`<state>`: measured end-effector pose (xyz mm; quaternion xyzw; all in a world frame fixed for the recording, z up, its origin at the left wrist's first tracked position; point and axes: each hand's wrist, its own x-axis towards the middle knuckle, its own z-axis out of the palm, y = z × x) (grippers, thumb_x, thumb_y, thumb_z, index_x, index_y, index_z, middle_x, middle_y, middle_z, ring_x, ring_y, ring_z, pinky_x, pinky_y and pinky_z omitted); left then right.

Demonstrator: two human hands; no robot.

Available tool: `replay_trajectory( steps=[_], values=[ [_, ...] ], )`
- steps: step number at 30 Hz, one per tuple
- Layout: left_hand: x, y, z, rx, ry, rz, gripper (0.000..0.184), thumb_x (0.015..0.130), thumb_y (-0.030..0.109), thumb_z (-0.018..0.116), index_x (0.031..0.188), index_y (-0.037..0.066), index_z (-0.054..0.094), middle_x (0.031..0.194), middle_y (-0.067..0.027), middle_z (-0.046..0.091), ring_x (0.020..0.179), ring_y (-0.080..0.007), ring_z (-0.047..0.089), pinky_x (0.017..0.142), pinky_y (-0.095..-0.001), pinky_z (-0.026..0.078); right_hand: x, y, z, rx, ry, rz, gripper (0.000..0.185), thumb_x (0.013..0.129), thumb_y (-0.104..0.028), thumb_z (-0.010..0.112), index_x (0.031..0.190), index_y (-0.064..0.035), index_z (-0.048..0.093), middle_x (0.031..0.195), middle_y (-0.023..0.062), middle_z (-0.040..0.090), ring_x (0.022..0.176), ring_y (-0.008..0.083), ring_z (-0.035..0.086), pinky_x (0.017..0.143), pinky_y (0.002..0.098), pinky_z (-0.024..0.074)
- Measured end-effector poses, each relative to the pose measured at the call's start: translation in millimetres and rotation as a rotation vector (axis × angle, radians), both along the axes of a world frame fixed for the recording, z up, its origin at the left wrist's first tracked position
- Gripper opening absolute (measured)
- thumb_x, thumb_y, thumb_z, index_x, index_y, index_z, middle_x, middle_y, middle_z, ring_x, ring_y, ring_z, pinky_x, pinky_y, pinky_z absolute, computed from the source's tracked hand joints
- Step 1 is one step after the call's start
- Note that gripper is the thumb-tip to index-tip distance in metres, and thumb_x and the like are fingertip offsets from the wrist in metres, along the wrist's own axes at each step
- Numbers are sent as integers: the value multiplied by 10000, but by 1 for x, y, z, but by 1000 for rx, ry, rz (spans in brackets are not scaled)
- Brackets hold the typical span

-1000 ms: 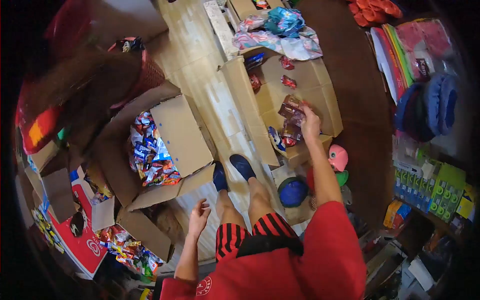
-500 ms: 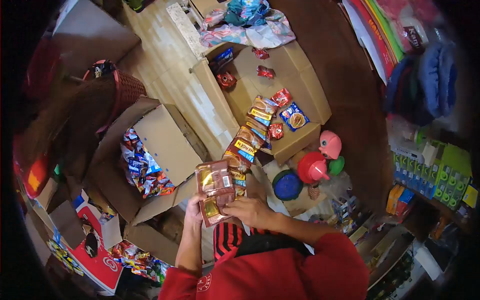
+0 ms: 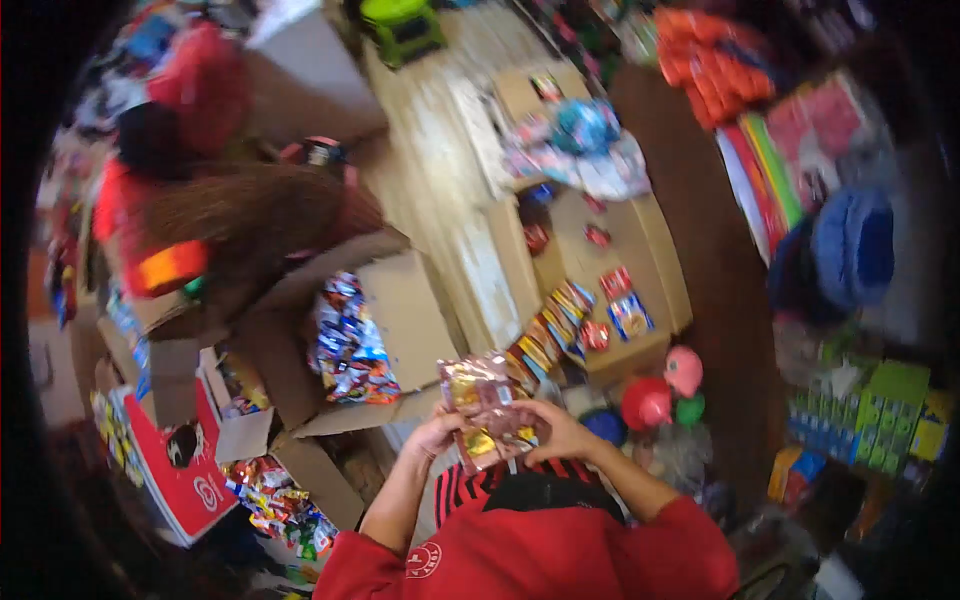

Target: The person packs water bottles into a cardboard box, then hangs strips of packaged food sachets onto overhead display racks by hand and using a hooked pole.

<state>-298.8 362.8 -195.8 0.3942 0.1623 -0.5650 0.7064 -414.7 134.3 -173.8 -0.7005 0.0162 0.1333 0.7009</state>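
In front of my lap, both hands hold a short, shiny brown strip of sachets point(image 3: 482, 398). My left hand point(image 3: 438, 432) is closed on its left edge. On the right edge, my right hand point(image 3: 558, 430) has its fingers curled round the sachets, partly hidden. A longer strip of brown and yellow Energen sachets point(image 3: 552, 325) runs from behind the held sachets up into an open cardboard box point(image 3: 650, 265). Small red packets point(image 3: 597, 235) and a blue biscuit packet point(image 3: 630, 316) lie in that box.
Left stands another open carton point(image 3: 410, 310) with many blue and orange sachets point(image 3: 352, 345). A red box point(image 3: 190, 460) and loose colourful packets point(image 3: 280, 505) lie lower left. Near my right arm are a red plastic thing point(image 3: 646, 403) and a pink one point(image 3: 684, 370). Folded cloth point(image 3: 590, 140) lies beyond the box.
The view has swung, so the surroundings sit further right and lower, with some blur. My right hand has gone from across the sachets' lower part to their right edge. The left keeps its hold.
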Motion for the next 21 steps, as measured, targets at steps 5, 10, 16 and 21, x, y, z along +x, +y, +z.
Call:
replay_trajectory(
  steps=[5,10,16,21],
  values=[
    [12,-2,75,-21,-264,-13,442,711,-52,515,1151,-19,544,1125,-87,592,1005,-183,583,910,-329,449,41,-5,67,384,170,-187,980,595,-95,801,1386,-70,224,1091,84,520,840,129,511,700,271,458],
    [8,0,138,-135,-525,14,493,757,0,498,1249,21,473,1181,-63,557,1054,-162,541,945,-320,411,113,25,153,216,78,14,676,655,79,671,1274,20,404,1129,119,584,986,194,586,790,291,499],
    [9,36,224,-32,-570,294,509,904,363,471,1302,52,402,1241,-91,514,1128,-212,496,981,-359,382,162,67,289,217,-260,29,439,661,125,634,1082,21,561,1037,100,637,954,183,612,828,305,501],
    [3,76,252,64,-899,-175,526,904,403,468,1284,40,445,1278,-76,471,1119,-190,495,939,-362,411,163,97,356,445,-313,-146,370,643,102,619,992,-16,595,869,58,639,735,159,625,676,285,521]
  ],
)
